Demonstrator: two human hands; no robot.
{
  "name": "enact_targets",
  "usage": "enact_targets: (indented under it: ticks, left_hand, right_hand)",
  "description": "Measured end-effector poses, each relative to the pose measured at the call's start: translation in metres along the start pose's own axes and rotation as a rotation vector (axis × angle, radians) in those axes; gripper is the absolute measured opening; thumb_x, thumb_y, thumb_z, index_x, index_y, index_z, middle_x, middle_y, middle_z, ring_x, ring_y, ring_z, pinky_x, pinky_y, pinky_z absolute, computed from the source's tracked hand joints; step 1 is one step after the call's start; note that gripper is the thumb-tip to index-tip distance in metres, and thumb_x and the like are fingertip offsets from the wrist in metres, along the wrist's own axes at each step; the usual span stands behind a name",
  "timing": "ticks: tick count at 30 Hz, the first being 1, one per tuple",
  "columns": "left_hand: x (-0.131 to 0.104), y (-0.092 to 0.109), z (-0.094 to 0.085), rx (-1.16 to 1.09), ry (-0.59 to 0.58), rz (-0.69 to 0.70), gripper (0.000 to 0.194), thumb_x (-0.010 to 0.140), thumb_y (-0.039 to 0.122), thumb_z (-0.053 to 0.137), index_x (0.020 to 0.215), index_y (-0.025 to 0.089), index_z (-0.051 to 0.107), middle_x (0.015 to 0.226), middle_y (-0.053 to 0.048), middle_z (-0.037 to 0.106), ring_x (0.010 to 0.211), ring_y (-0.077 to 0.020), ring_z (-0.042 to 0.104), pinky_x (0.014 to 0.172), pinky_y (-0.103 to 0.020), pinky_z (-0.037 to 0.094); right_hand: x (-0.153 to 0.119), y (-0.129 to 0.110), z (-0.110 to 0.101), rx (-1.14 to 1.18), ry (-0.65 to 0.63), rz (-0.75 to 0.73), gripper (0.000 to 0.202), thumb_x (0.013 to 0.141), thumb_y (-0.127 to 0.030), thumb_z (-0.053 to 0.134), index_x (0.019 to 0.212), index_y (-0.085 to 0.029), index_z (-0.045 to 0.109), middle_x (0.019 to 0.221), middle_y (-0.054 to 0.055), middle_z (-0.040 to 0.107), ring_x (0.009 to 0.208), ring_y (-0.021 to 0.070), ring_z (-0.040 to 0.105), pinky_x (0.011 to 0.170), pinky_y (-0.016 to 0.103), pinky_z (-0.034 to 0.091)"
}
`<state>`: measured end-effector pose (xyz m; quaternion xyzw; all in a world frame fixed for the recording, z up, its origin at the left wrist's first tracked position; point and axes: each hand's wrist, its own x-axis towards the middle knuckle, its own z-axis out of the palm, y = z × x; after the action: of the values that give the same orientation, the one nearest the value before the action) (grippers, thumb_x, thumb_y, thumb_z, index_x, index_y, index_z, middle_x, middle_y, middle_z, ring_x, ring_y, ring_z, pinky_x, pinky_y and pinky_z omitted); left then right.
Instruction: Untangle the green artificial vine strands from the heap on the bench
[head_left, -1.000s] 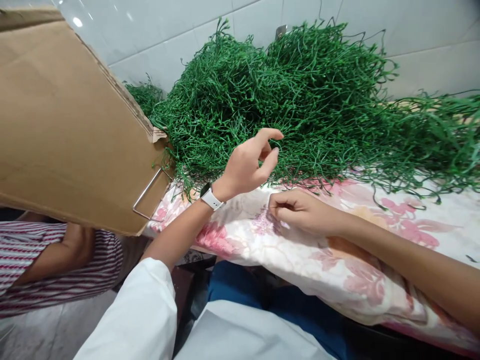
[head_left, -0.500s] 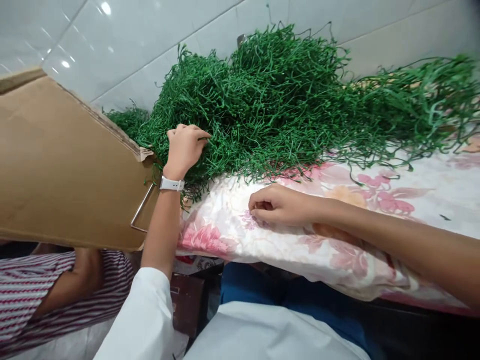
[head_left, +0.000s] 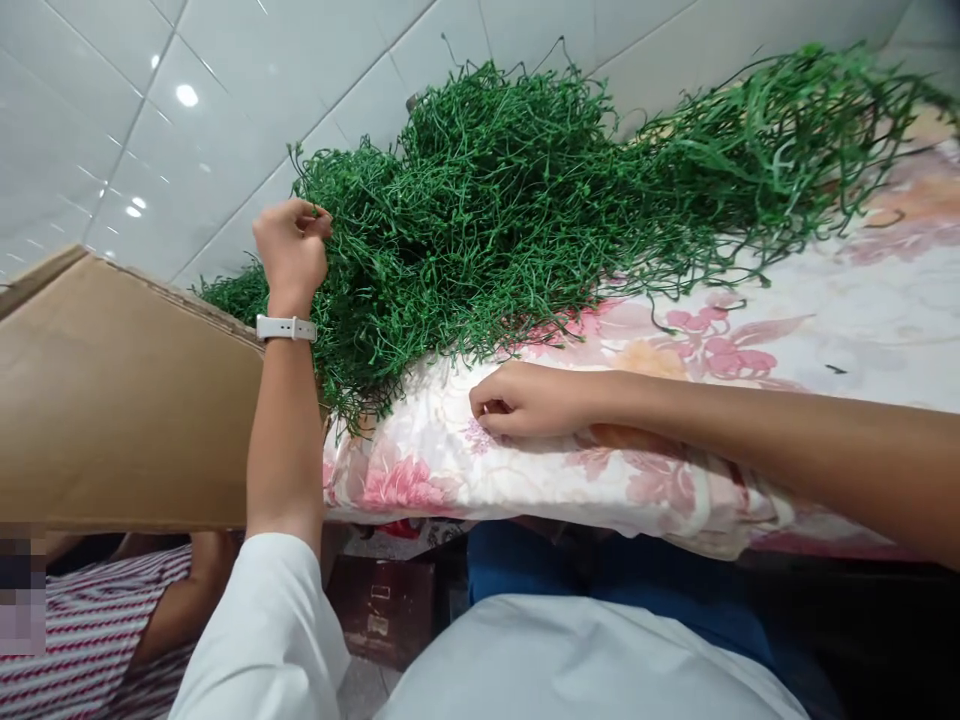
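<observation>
Along the far side of the cloth-covered table (head_left: 862, 320), against the pale tiled wall (head_left: 247, 110), a tangled heap of thin green stems (head_left: 480, 200), tallest in the middle and trailing lower toward the right. At the upper left end of the heap, the left hand (head_left: 294, 250), with fingers bent and thumb drawn in close to the fingertips; a narrow grasp, right against the outermost stems, but impossible to tell whether closed on any of them. On that wrist, a white watch strap (head_left: 287, 328). Nearer the front edge, in front of the heap and apart from it, the right hand (head_left: 517, 400), low over the white cloth with its pink and orange flower print, fingers loosely curled into a closed shape, thumb near the fingertips, inside of the grasp too shaded to read. To the right, on the cloth, a small dark scrap (head_left: 836, 369). At the left, beside the table and partly behind the left forearm, a large brown piece of cardboard (head_left: 127, 400). Below it, partly hidden, a person in red-and-white striped clothing (head_left: 112, 630). Under the table edge, a dark brown box-like object (head_left: 382, 610), just left of blue trousers (head_left: 517, 565).
</observation>
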<state>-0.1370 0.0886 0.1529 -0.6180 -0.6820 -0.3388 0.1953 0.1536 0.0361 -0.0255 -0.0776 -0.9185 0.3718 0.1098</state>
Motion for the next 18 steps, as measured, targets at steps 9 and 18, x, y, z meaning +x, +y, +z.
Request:
enact_targets:
  ticks: [9,18]
  left_hand:
    - [0.041,0.005,-0.027,0.024,0.219,-0.100,0.016,0.091,0.004,0.065,0.080,0.016,0.064,0.069,0.007,0.062,0.066,-0.0044,0.063,0.076,-0.029,0.052]
    - [0.090,0.007,-0.060,-0.049,0.368,-0.108,0.032,0.095,-0.001,0.061,0.080,0.020,0.043,0.074,0.007,0.054,0.068,-0.0041,0.056,0.066,-0.033,0.059]
  right_hand:
    - [0.001,0.001,-0.001,-0.005,-0.010,-0.002,0.011,0.092,-0.013,0.059,0.090,-0.014,0.069,0.081,0.002,0.068,0.071,0.0122,0.054,0.069,0.025,0.035]
    - [0.001,-0.006,-0.002,-0.013,-0.006,-0.005,0.012,0.089,-0.011,0.056,0.085,-0.014,0.067,0.076,0.002,0.065,0.067,0.0117,0.050,0.066,0.024,0.032]
